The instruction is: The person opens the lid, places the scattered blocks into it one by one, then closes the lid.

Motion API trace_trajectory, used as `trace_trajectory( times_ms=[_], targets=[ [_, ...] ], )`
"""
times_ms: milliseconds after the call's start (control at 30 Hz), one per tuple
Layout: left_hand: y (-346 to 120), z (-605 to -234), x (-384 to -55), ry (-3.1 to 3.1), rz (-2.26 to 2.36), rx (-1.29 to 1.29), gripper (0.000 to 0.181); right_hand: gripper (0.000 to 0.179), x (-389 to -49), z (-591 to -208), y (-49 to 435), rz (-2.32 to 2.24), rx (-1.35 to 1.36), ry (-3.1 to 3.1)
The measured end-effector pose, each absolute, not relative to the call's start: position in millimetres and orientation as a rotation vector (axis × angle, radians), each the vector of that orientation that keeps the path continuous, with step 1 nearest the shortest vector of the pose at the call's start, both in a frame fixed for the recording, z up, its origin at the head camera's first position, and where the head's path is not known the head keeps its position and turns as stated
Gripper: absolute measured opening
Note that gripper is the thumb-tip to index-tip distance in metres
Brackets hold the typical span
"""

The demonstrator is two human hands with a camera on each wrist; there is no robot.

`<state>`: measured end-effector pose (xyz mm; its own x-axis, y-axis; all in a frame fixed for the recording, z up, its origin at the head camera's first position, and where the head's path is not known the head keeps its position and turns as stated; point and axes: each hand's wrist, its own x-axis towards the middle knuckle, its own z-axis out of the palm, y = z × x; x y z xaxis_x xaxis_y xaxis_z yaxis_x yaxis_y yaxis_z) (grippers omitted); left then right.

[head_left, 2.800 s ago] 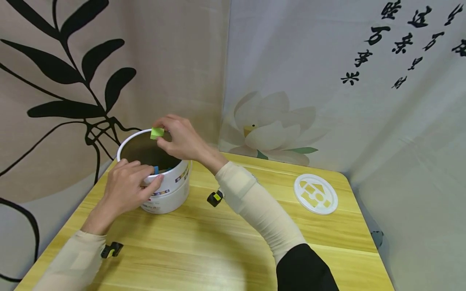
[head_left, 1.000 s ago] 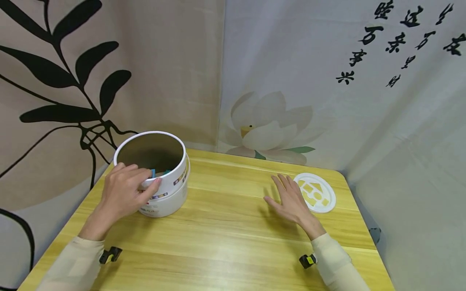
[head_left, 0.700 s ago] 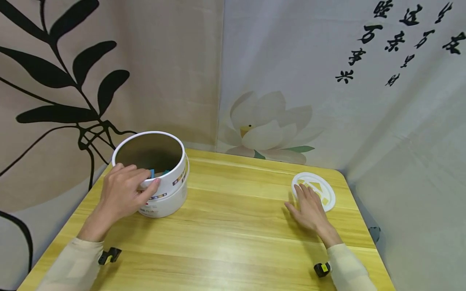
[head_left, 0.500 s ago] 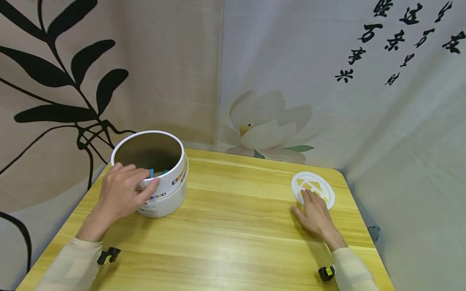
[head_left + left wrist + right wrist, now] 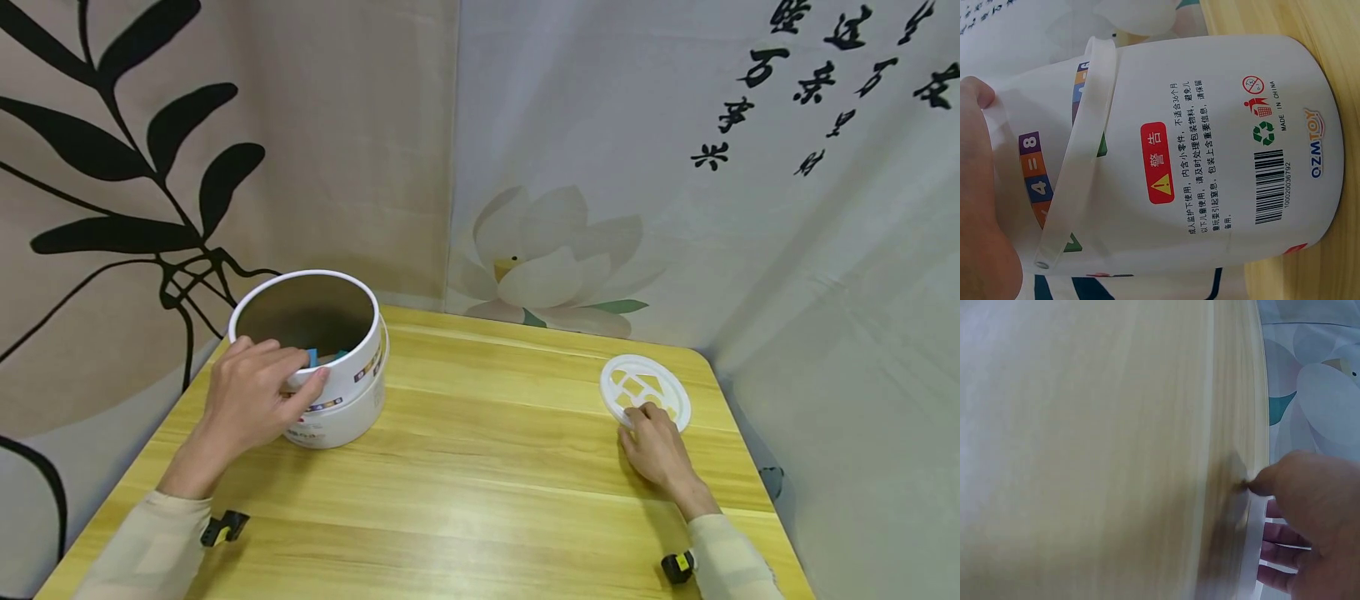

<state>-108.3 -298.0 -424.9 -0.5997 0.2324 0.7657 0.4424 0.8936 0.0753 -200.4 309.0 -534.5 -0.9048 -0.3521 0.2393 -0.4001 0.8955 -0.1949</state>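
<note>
A white toy bucket (image 5: 341,412) stands at the left of the table, its mouth uncovered, with blue pieces (image 5: 313,357) showing inside. My left hand (image 5: 258,387) grips its near rim, fingers over the inside and thumb outside. In the left wrist view, the printed wall of the bucket (image 5: 1210,144) fills most of the picture. At the right lies a round white shape-sorter lid (image 5: 626,362) with cut-out shapes. My right hand (image 5: 660,450) pinches its near edge, fingers curled on top and thumb at the rim. The right wrist view shows the thumb tip low by the wood.
The wooden table (image 5: 465,483) runs back to printed curtains (image 5: 570,125) behind and on the right. A thin white handle (image 5: 1079,156) hangs against the bucket. Small black cameras are strapped to both wrists.
My right hand let go of a green block over the bucket, moved right to the lid, then drew back to its near edge and curled its fingers. The left hand stayed on the rim.
</note>
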Motion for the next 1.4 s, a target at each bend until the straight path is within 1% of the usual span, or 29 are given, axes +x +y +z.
trace_trajectory(
  times_ms=[133, 333, 433, 633, 867, 1100, 1400],
  targets=[
    [-297, -426, -107, -2.239, -0.349, -0.474, 0.062, 0.021, -202, -535, 312, 0.361, 0.594, -2.854],
    [-297, -425, -107, -2.233, -0.318, -0.475, 0.067, 0.014, -202, -532, 314, 0.396, 0.631, -2.864],
    [-297, -425, -106, -2.237, -0.305, -0.47, 0.068, 0.013, -202, -528, 313, 0.424, 0.658, -2.856],
    [-297, -424, -105, -2.242, -0.306, -0.465, 0.07, 0.017, -202, -517, 301, 0.5, 0.759, -2.741],
    [-296, -425, -105, -2.238, -0.3, -0.462, 0.069, 0.015, -205, -492, 265, 0.567, 0.923, -2.635],
    [-297, -427, -105, -2.221, -0.304, -0.449, 0.069, 0.014, -210, -454, 216, 0.616, 1.105, -2.615],
    [-296, -426, -107, -2.228, -0.318, -0.446, 0.063, 0.017, -218, -409, 154, 0.612, 1.317, -2.451]
  ],
)
